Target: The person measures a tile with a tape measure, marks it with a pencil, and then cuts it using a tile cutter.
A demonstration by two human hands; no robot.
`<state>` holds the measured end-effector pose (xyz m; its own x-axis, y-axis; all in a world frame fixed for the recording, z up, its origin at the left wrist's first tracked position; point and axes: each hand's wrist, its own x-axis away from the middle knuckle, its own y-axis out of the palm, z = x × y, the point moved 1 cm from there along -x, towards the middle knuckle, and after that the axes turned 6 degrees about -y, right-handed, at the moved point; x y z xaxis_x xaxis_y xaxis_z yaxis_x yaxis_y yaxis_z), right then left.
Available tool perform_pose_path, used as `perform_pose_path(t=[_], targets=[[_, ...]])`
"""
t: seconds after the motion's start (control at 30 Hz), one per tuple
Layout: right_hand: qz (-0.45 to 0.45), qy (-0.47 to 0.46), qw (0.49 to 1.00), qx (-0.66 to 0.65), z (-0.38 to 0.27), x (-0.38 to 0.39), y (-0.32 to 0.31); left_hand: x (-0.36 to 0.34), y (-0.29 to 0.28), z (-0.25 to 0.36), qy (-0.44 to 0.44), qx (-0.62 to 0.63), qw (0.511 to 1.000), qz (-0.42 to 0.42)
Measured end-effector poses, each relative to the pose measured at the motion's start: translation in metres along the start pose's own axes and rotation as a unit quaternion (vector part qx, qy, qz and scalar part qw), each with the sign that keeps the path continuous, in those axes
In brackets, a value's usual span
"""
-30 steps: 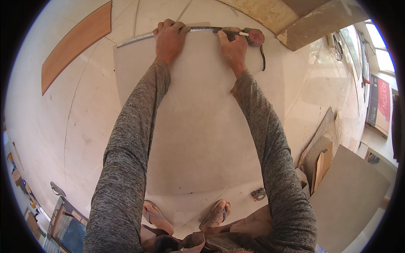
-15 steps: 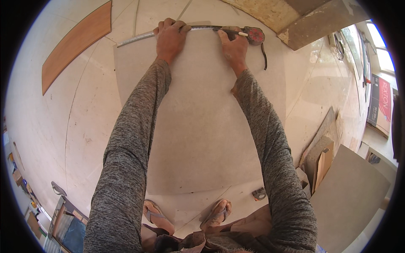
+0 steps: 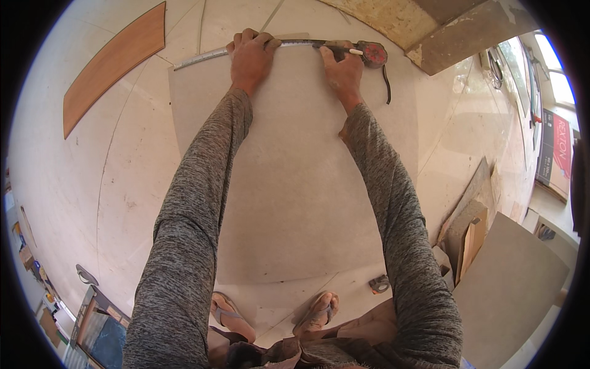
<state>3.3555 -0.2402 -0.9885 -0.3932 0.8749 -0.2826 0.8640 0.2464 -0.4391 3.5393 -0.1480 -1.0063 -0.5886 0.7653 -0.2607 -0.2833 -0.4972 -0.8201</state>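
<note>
A large pale grey tile lies flat on the floor in front of me. Along its far edge runs a measuring tape blade, stretched from a red tape case at the right. My left hand presses down on the blade at the tile's far edge, fingers curled over it. My right hand rests on the tile beside the red case and grips a thin white pencil-like stick, its tip at the blade.
A brown wooden plank lies on the floor at far left. Rough boards sit beyond the tape case. Another grey tile and offcuts lean at the right. A small dark object lies near my sandalled feet.
</note>
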Motion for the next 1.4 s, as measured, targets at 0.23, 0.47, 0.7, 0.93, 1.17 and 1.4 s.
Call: perform_pose_path(t=[0.23, 0.47, 0.7, 0.93, 1.17, 1.4], targets=[[-0.018, 0.003, 1.0, 0.025, -0.002, -0.002, 0.001, 0.0, -0.001, -0.001, -0.001, 0.002, 1.0, 0.001], [0.017, -0.008, 0.999, -0.028, 0.005, -0.002, 0.002, 0.0, -0.001, -0.001, 0.001, 0.007, 1.0, 0.01], [0.097, -0.225, 0.952, 0.186, 0.018, -0.027, -0.051, 0.002, 0.008, -0.004, 0.02, -0.034, 0.999, 0.02], [-0.116, -0.137, 0.95, 0.256, 0.02, -0.027, -0.069, 0.007, -0.007, 0.0, 0.052, 0.034, 0.996, 0.065], [-0.103, -0.117, 0.961, 0.229, -0.049, 0.024, -0.101, 0.033, -0.032, -0.004, 0.117, 0.027, 0.986, 0.113], [-0.094, -0.115, 0.975, 0.164, -0.089, 0.114, -0.126, 0.103, -0.1, 0.069, 0.294, 0.001, 0.956, 0.016]])
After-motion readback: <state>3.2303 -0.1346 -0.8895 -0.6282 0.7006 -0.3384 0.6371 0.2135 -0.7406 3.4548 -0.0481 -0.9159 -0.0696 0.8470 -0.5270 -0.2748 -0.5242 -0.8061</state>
